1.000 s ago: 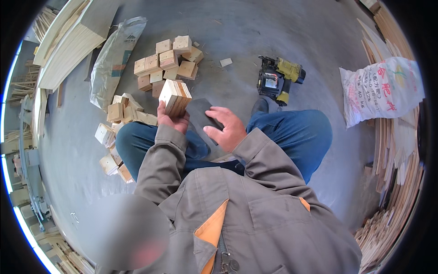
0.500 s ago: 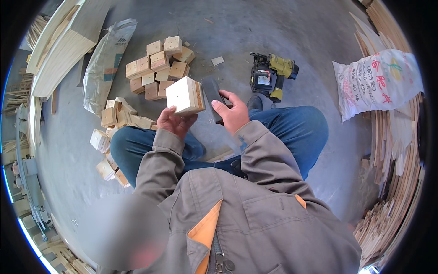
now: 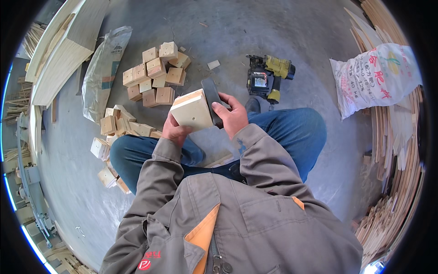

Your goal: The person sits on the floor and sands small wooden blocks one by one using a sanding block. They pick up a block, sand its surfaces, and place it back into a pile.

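Observation:
A pale square block [image 3: 193, 113] of layered plywood, with a small dark hole in its face, is held up in front of my knees. My left hand [image 3: 175, 130] grips it from its left side and lower edge, the fingers partly hidden. In my right hand [image 3: 234, 115] is a dark, flat rectangular block [image 3: 211, 93], perhaps a sanding block, pinched between thumb and fingers. Its flat side lies along the right edge of the plywood block, seemingly touching it.
Beyond my hands is a pile of similar blocks [image 3: 155, 73]; more blocks [image 3: 122, 122] lie by my left knee. A yellow-and-black nail gun [image 3: 270, 75] rests on the floor ahead. A white sack [image 3: 378, 80] sits on wood strips [image 3: 396, 173] at right; plywood sheets [image 3: 64, 55] stand at left.
The plywood block has tilted and shifted slightly right and down in my left hand. The dark block has come against its right edge, where a gap showed before.

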`<state>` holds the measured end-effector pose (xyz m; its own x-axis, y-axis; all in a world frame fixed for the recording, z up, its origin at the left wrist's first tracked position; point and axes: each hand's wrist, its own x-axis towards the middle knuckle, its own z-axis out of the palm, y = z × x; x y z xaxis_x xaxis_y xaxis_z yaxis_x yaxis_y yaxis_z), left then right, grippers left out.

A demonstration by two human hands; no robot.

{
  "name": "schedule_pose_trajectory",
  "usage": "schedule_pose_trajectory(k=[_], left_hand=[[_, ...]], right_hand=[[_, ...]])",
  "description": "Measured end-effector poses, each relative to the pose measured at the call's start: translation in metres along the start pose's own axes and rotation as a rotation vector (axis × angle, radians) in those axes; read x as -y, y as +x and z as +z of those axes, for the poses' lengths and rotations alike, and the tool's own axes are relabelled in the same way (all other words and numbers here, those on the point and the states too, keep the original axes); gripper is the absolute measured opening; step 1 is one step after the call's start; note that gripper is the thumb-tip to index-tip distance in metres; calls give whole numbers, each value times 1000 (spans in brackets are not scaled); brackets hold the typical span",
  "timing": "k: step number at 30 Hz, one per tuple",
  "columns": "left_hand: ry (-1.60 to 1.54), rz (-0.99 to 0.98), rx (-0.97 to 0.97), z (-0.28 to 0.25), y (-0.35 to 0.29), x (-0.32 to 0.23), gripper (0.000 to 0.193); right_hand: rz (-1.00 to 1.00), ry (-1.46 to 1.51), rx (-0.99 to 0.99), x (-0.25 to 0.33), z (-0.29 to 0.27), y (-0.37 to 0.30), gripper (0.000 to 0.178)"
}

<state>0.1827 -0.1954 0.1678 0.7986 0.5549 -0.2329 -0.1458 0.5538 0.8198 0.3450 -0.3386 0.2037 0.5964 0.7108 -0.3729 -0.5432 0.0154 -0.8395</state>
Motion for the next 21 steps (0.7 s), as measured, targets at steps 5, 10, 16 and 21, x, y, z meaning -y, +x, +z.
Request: schedule_pose_trajectory(k=[5,10,16,21], left_hand=[[3,-80,-121,-3,-2,-3,96],[88,-59,-158,-4,-2,-4,88],[88,-81,-226,-15,-1,-3,74],[-209,-41,-515,-16,-1,-7,62]], right_hand=[[23,-42,14,-4,-4,3,48],[51,-33,30,-7,-2,5,46],[43,-85,66,-19,-7,11,48],[102,-190,150,-20,-3,6,52]])
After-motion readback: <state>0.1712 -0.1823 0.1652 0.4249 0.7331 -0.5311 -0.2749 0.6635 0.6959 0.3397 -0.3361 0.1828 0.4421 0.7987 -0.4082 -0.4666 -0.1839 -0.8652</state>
